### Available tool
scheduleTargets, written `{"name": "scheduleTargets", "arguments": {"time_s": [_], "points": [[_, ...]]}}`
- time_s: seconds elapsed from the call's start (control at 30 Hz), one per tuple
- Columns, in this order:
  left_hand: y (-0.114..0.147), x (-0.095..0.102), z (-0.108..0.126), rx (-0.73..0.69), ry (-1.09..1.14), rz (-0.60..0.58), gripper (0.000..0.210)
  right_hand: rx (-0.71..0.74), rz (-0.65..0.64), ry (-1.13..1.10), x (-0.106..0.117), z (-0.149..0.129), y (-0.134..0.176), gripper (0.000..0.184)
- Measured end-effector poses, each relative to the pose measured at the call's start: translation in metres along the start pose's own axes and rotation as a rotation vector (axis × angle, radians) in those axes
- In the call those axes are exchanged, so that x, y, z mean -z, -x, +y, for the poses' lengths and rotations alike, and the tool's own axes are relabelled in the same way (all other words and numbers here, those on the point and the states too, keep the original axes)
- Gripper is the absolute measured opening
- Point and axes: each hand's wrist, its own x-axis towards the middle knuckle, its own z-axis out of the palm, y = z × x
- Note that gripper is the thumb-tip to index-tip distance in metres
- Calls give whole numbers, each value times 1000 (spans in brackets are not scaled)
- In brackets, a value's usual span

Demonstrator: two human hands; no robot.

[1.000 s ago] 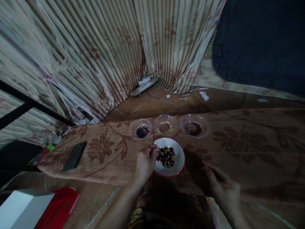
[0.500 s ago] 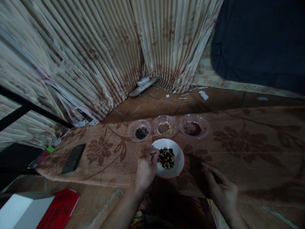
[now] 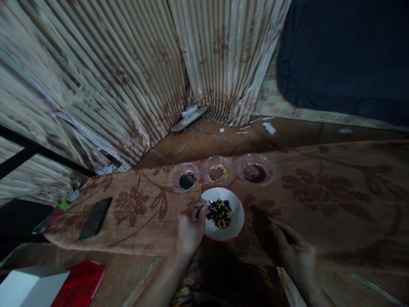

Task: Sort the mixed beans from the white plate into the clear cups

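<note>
A white bowl with a red rim [image 3: 237, 221] holds a mix of black, dark red and yellow beans [image 3: 220, 214]. My left hand [image 3: 191, 228] is at the bowl's left rim, closed round a thin metal utensil [image 3: 198, 207] whose tip points into the bowl; its exact kind is too dark to make out. To the right of the bowl, my right hand [image 3: 294, 253] is over the cloth, with thumb and forefinger stretched out and nothing visible in them. Behind the bowl stand three clear plastic bowls: one with black beans [image 3: 187, 181], one with yellow beans [image 3: 218, 175], one with dark red beans [image 3: 255, 172].
A brown flower-patterned cloth [image 3: 319, 221] covers the low surface. A phone [image 3: 96, 218] lies on its left part. Below left are a white box [image 3: 35, 285] and a red packet [image 3: 81, 281]. Striped curtains [image 3: 134, 76] hang behind, with paper scraps [image 3: 269, 128] on the tiled floor.
The view has shifted slightly, moving everything a little to the left. My left hand's utensil shows more clearly over the bowl's rim. My right hand keeps nearly the same pose.
</note>
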Motion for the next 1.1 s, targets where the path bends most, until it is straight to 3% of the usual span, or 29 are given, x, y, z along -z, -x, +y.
{"name": "scheduleTargets", "arguments": {"time_s": [0.17,0.4,0.5,0.6,0.7,0.8,0.9,1.1], "points": [[-9,5,17,77,158,21,23,5,-29,15,2,-2,-11,39],[-37,-8,70,19,323,0,26,161,-157,116,-1,-1,-33,34],[-58,-31,91,-47,395,-48,26,217,-179,147,-4,2,-34,34],[-85,-67,97,-107,445,-155,22,247,-195,161,-4,2,-33,33],[-111,-103,88,-100,395,-227,14,250,-194,151,-3,0,-33,33],[-124,-118,72,-91,348,-240,10,243,-194,127,-2,-2,-33,33],[-120,-104,62,-88,335,-245,11,234,-199,122,-1,-2,-34,33],[-88,-37,61,19,357,-244,17,207,-203,129,-1,0,-34,36]]}}
